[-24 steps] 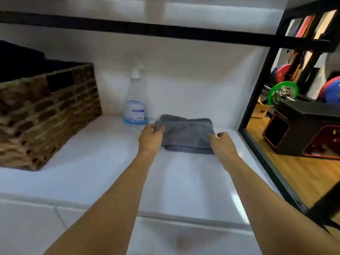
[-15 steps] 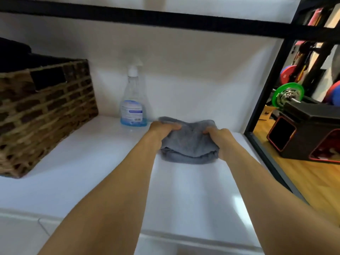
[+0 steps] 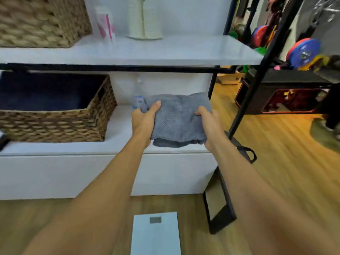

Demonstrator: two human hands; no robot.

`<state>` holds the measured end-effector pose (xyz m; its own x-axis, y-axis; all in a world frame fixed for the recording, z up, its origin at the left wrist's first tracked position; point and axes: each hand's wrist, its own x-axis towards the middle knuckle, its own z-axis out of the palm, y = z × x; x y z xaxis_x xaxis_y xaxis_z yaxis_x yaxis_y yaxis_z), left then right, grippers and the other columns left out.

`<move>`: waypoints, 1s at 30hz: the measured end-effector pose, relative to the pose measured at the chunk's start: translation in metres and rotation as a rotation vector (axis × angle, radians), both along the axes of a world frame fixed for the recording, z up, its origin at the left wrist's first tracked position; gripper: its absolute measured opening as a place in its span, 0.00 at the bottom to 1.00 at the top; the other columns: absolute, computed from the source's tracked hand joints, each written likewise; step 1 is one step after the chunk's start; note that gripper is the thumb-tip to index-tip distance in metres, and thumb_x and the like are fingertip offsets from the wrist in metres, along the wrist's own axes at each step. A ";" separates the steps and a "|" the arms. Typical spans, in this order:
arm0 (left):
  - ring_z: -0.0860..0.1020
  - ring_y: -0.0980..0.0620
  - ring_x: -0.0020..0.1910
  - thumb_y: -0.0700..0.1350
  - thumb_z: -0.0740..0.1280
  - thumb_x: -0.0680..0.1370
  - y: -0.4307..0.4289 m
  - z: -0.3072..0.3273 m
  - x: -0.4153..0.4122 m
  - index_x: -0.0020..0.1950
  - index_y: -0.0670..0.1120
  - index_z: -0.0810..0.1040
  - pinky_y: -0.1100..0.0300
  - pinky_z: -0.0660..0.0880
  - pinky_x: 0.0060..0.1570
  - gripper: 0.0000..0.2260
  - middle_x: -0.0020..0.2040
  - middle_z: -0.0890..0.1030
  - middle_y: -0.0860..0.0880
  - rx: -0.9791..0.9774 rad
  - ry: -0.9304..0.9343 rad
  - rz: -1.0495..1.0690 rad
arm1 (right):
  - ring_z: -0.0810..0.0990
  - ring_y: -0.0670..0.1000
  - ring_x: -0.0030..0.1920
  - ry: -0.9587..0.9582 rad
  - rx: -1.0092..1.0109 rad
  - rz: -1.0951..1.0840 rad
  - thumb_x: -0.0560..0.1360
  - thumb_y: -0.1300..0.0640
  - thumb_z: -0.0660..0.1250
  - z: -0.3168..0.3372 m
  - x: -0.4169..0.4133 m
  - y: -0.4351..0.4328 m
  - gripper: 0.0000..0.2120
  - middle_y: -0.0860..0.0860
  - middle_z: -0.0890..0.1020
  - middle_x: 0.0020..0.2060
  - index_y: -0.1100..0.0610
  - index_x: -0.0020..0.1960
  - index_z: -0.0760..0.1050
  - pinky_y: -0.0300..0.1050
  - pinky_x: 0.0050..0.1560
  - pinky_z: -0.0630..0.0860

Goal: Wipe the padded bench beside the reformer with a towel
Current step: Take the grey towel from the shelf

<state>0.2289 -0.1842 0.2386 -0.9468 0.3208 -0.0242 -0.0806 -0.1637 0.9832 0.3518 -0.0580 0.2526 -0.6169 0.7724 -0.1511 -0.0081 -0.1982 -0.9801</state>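
A folded grey towel (image 3: 177, 118) hangs in the air in front of the lower white shelf (image 3: 117, 142), held from both sides. My left hand (image 3: 143, 122) grips its left edge with the thumb on top. My right hand (image 3: 209, 124) grips its right edge the same way. The padded bench and the reformer are not in view.
A wicker basket (image 3: 55, 124) with dark cloth sits on the lower shelf's left; a spray bottle (image 3: 138, 102) stands behind the towel. The upper shelf (image 3: 147, 52) carries another basket, a pink-and-white bottle and a ribbed white container. A white scale (image 3: 156, 234) lies on the wooden floor. Black frame posts and weight plates stand at right.
Both hands closed on the towel and lifted it off the lower shelf toward me. The view pulled back and up, now showing the upper shelf and the floor.
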 end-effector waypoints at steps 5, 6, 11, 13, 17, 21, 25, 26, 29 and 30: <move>0.85 0.53 0.39 0.49 0.75 0.72 -0.092 0.114 0.126 0.44 0.46 0.83 0.62 0.78 0.33 0.08 0.38 0.86 0.53 0.079 0.017 -0.036 | 0.87 0.51 0.43 0.131 0.005 0.019 0.69 0.47 0.75 0.111 0.130 -0.090 0.14 0.47 0.87 0.44 0.50 0.52 0.79 0.47 0.35 0.82; 0.85 0.52 0.40 0.48 0.75 0.72 -0.110 0.131 0.155 0.45 0.46 0.83 0.61 0.78 0.34 0.07 0.39 0.86 0.52 0.103 0.016 -0.049 | 0.87 0.51 0.43 0.141 0.003 0.021 0.70 0.47 0.75 0.128 0.160 -0.108 0.14 0.48 0.87 0.44 0.50 0.53 0.79 0.48 0.35 0.82; 0.85 0.56 0.38 0.47 0.76 0.71 -0.170 0.200 0.303 0.44 0.46 0.82 0.64 0.78 0.31 0.07 0.36 0.86 0.55 0.235 0.078 -0.134 | 0.86 0.50 0.43 0.200 0.086 -0.073 0.71 0.49 0.75 0.189 0.316 -0.178 0.13 0.50 0.87 0.46 0.52 0.53 0.79 0.45 0.36 0.82; 0.85 0.55 0.39 0.47 0.76 0.71 -0.180 0.226 0.369 0.45 0.47 0.82 0.63 0.79 0.33 0.07 0.37 0.86 0.54 0.264 0.074 -0.215 | 0.86 0.50 0.43 0.208 0.111 -0.142 0.72 0.49 0.74 0.213 0.388 -0.199 0.10 0.49 0.87 0.45 0.51 0.51 0.79 0.48 0.39 0.83; 0.85 0.52 0.43 0.48 0.76 0.70 -0.168 0.266 0.485 0.46 0.47 0.82 0.61 0.80 0.37 0.08 0.41 0.87 0.52 0.261 0.068 -0.375 | 0.86 0.53 0.44 0.221 0.124 -0.303 0.68 0.48 0.76 0.253 0.520 -0.212 0.13 0.49 0.87 0.44 0.50 0.50 0.80 0.54 0.43 0.83; 0.85 0.51 0.43 0.50 0.76 0.70 -0.118 0.269 0.588 0.43 0.48 0.83 0.58 0.81 0.38 0.07 0.41 0.86 0.51 0.254 0.068 -0.561 | 0.86 0.55 0.44 0.189 0.155 -0.516 0.67 0.48 0.77 0.261 0.641 -0.194 0.15 0.51 0.87 0.43 0.53 0.50 0.81 0.59 0.46 0.83; 0.84 0.56 0.37 0.48 0.75 0.71 -0.050 0.264 0.677 0.43 0.47 0.82 0.64 0.77 0.30 0.06 0.36 0.86 0.55 0.236 0.045 -0.739 | 0.86 0.57 0.43 0.163 0.132 -0.688 0.71 0.53 0.75 0.258 0.738 -0.158 0.13 0.56 0.87 0.45 0.57 0.52 0.80 0.56 0.45 0.83; 0.84 0.56 0.37 0.48 0.75 0.71 -0.029 0.263 0.696 0.43 0.47 0.82 0.64 0.77 0.31 0.06 0.36 0.86 0.55 0.232 0.037 -0.774 | 0.86 0.57 0.43 0.158 0.129 -0.730 0.71 0.54 0.75 0.259 0.758 -0.146 0.12 0.56 0.87 0.45 0.58 0.52 0.80 0.53 0.42 0.82; 0.84 0.56 0.38 0.48 0.76 0.71 0.033 0.266 0.742 0.42 0.47 0.83 0.63 0.78 0.32 0.06 0.36 0.86 0.54 0.241 0.031 -0.868 | 0.86 0.55 0.39 0.147 0.130 -0.837 0.70 0.55 0.73 0.269 0.805 -0.106 0.09 0.54 0.87 0.40 0.56 0.49 0.80 0.48 0.35 0.79; 0.84 0.56 0.38 0.49 0.76 0.70 0.054 0.269 0.755 0.42 0.47 0.83 0.63 0.77 0.31 0.06 0.37 0.86 0.54 0.244 0.030 -0.904 | 0.86 0.54 0.37 0.144 0.136 -0.870 0.70 0.55 0.73 0.273 0.817 -0.092 0.09 0.53 0.87 0.38 0.56 0.48 0.79 0.45 0.32 0.78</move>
<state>0.9840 -0.1303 0.5078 -0.3346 0.9285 0.1611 -0.2533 -0.2533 0.9336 1.1688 -0.1495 0.5255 0.1901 0.9817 0.0099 -0.2264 0.0537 -0.9726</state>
